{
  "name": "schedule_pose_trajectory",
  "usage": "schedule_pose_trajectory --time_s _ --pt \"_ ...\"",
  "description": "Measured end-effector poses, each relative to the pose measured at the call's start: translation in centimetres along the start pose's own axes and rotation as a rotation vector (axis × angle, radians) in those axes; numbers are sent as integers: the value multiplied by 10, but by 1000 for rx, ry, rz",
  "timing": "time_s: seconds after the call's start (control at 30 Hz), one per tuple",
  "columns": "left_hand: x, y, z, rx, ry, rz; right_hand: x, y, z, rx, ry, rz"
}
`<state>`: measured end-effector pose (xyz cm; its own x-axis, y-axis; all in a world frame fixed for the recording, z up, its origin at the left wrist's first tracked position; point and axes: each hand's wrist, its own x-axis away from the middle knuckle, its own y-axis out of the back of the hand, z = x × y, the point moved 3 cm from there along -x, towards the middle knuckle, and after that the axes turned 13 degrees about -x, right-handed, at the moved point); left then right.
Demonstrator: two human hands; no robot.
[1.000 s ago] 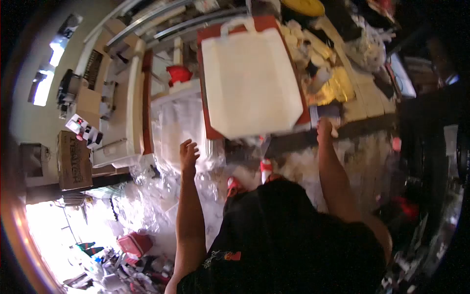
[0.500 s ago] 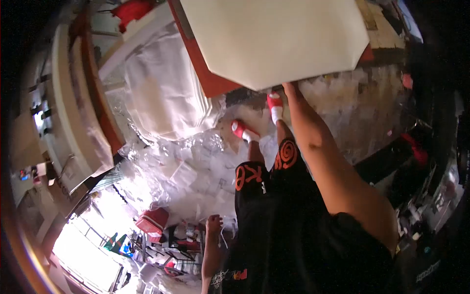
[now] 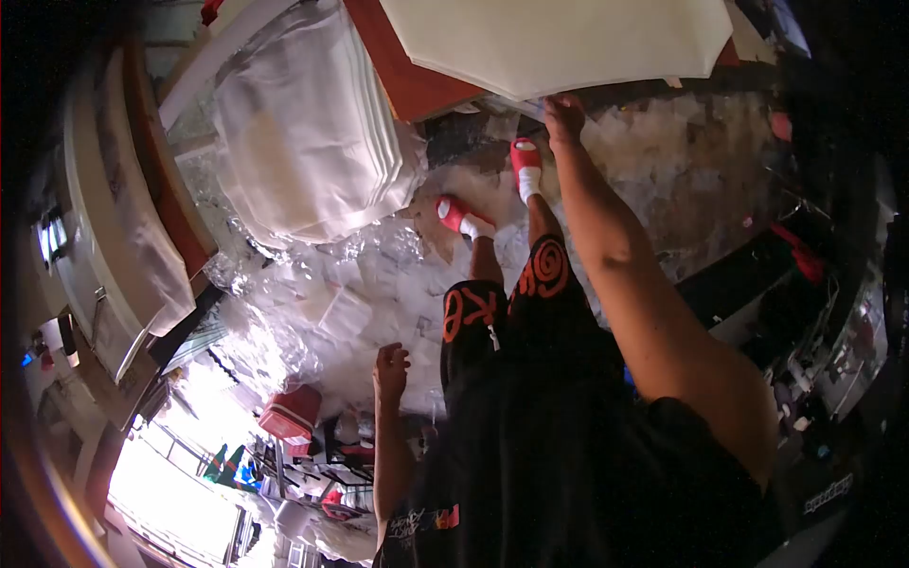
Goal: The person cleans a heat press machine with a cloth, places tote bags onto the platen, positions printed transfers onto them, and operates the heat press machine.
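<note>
My right hand reaches forward to the near edge of a stack of off-white sheets with cut corners. Its fingers are curled in by that edge, beside a thin pale strip; what they grip is partly hidden. Under the stack lies a reddish-brown board. My left hand hangs low at my left side over the littered floor, fingers loosely bent and apart, with nothing in it. Left of the board is a pile of white sheets with clear plastic around its lower edge.
White scraps and crumpled clear plastic cover the floor around my red shoes. A red box and assorted clutter lie at lower left near bright light. Long panels stand at the left. Dark clutter fills the right side.
The stack of sheets has shifted up in view, and more of my right hand now shows at its edge. My left hand sits higher and slightly further left in view.
</note>
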<state>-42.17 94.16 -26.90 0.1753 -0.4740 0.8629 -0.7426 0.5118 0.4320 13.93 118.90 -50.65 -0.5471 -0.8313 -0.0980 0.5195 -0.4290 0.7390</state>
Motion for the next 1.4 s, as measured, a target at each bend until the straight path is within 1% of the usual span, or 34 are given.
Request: schedule_pose_trajectory --time_s 0.03,0.07,0.13,0.17,0.23,0.27,0.33,0.37,0.4,0.43,0.47,0.5,0.53,0.57,0.6,0.63,0.67,0.7,0.73,0.77,0.83,0.87,0.9,0.93,0.97,1.0,1.07,1.13,1.17,1.2,1.23,1.3,1.33,1.4 --pt "-1 -1 3 -1 -10 -1 4 9 9 81 25 8" --pt "-2 -2 6 -57 -23 3 9 17 11 -7 -17 -61" --pt "0 1 -8 -222 -76 -12 16 46 30 -206 -260 -218" --pt "1 3 -28 -215 -97 -18 19 73 63 -192 -219 -104" --pt "10 8 -100 -388 -486 -194 24 142 142 -192 -94 125" --pt "15 10 -140 -333 -561 -159 27 172 176 -205 -12 239" --pt "42 11 -240 -266 -773 -215 34 227 221 -233 279 368" --pt "54 10 -283 -361 -936 -255 34 260 256 -275 301 443" --pt "74 10 -327 -400 -1000 -278 31 287 276 -311 348 514" --pt "90 10 -362 -368 -1055 -262 20 316 302 -377 317 587" --pt "103 10 -391 -380 -1083 -267 8 343 320 -427 348 566" --pt "112 12 -416 -395 -1107 -269 -4 355 319 -428 375 564" --pt "116 16 -438 -373 -1115 -192 -20 368 309 -507 239 495" --pt "117 24 -460 -365 -1118 -211 -37 377 302 -584 99 429" --pt "113 32 -479 -280 -1039 -98 -57 380 305 -587 118 435" --pt "109 40 -499 -195 -955 18 -82 385 312 -656 126 355" --pt "109 54 -528 -193 -937 -84 -106 386 316 -726 131 277" --pt "105 66 -557 -190 -914 -189 -132 378 315 -772 117 255" --pt "96 76 -583 -136 -956 -289 -160 366 314 -822 102 233" --pt "86 86 -609 -85 -1000 -392 -187 354 316 -789 173 179" --pt "66 97 -650 -70 -1141 -694 -246 317 306 -715 307 72" --pt "53 98 -660 -70 -1139 -708 -272 299 300 -670 370 20" --pt "45 100 -668 -96 -1197 -846 -289 295 307 -679 380 23" --pt "37 100 -673 -121 -1253 -986 -304 287 315 -557 363 33" --pt "35 95 -675 -122 -1249 -998 -313 282 323 -436 342 42" --pt "36 88 -672 -197 -1215 -1044 -316 286 332 -393 267 109" --pt "23 74 -662 -334 -1179 -1135 -317 283 339 -399 259 97" --pt "21 61 -654 -387 -1167 -1141 -317 283 341 -397 256 82" --pt "21 56 -652 -433 -1159 -1136 -318 280 334 -431 237 117" --pt "21 53 -650 -455 -1110 -1100 -317 280 330 -464 218 151" --pt "22 51 -648 -449 -1109 -1109 -316 282 326 -465 228 150" --pt "24 47 -645 -523 -1069 -1145 -303 295 329 -285 590 -16" --pt "22 46 -645 -506 -1042 -1162 -294 300 325 -287 595 -17" --pt "23 46 -644 -520 -1018 -1167 -276 306 322 -162 625 52"
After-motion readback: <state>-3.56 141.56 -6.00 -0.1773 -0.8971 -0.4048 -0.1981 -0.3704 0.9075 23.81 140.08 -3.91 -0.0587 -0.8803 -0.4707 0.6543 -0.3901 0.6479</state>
